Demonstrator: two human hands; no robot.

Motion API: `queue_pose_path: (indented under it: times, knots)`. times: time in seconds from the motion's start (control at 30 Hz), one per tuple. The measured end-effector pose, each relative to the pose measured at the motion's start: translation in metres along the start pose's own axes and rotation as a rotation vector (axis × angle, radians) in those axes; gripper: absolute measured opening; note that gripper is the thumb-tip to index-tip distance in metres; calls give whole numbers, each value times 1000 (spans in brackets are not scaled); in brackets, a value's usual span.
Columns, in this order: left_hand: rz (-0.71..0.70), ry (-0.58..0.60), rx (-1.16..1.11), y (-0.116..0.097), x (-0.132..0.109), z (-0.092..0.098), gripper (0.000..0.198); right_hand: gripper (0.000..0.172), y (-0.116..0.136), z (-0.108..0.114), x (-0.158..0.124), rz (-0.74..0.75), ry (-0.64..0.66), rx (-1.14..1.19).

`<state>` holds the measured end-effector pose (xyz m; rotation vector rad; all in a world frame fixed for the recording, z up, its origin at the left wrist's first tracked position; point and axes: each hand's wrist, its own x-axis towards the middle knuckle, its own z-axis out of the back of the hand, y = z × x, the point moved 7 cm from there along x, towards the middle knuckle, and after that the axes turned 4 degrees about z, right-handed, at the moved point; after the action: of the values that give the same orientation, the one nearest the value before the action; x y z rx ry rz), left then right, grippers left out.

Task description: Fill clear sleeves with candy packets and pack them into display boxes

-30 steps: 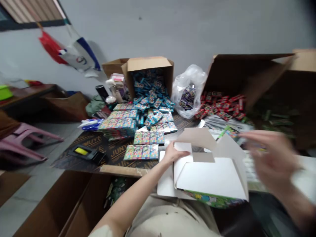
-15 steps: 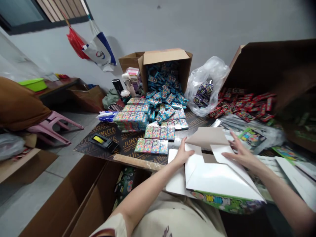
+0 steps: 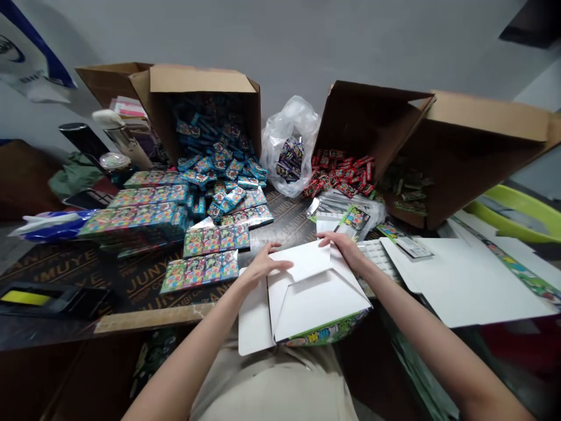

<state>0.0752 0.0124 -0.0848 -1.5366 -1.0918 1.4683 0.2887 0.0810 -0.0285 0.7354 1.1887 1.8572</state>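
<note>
In front of my body is a printed cardboard box, its white side toward me and its green, colourful print along the near edge. One flap juts out on the left and others are folded over its bottom. My left hand grips the upper left edge, thumb lying on a white flap. At the upper right corner my right hand holds the edge, fingers bent over it. What lies beneath the flaps is hidden. Just left of the box, rows of small printed packs rest on the dark table.
Cartons hold blue packets, red packets and green packets. Between them stands a clear plastic bag with purple packets. Flat white cardboard lies right. A black tape dispenser and stacked packs are left.
My view has swung to the right. The box's upright flaps have been folded down, closing the gap between them. My right hand has gone from spread over the flaps to gripping the box corner.
</note>
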Motion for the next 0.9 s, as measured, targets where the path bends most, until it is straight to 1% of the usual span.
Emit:
queue_pose_path:
  times: [0.03,0.07,0.1,0.13,0.17,0.2,0.27,0.33,0.43,0.5,0.57,0.63,0.67,0.73,0.8,0.87,0.9]
  knots:
    - [-27,30,131,-4,1,-1,68,36,5,-5,1,43,92,-97]
    - [-57,50,260,-7,2,-2,71,49,9,-11,1,83,180,-204]
    - [-87,55,363,-9,3,-2,71,66,11,-16,2,112,246,-305]
    - [-112,43,428,-10,5,-2,70,81,12,-19,2,129,283,-398]
    - [-128,22,470,-11,7,-1,67,89,12,-21,2,135,296,-486]
    - [-137,-7,498,-10,9,0,66,91,11,-22,2,132,293,-568]
    - [-145,-66,524,-7,10,0,64,90,8,-25,2,122,265,-709]
    - [-156,-130,545,-4,9,0,64,89,7,-28,2,121,243,-803]
    - [-192,-221,596,-3,3,-1,63,89,5,-29,2,115,222,-867]
    - [-201,-221,612,-4,0,-2,61,91,5,-27,3,121,248,-849]
    - [-187,-174,514,-4,-5,-1,56,89,6,-25,4,136,328,-759]
    - [-120,-145,255,-1,-11,5,52,80,7,-20,5,138,378,-634]
    - [-70,-135,84,2,-16,7,52,74,7,-16,5,134,371,-580]
    - [44,-96,-255,8,-29,3,58,62,6,-8,7,118,300,-501]
    - [118,4,-486,5,-45,-13,70,52,6,-1,8,105,196,-442]
    - [120,102,-575,-12,-64,-35,91,45,11,6,7,97,84,-393]
    - [89,114,-583,-24,-74,-44,104,44,16,13,5,92,21,-374]
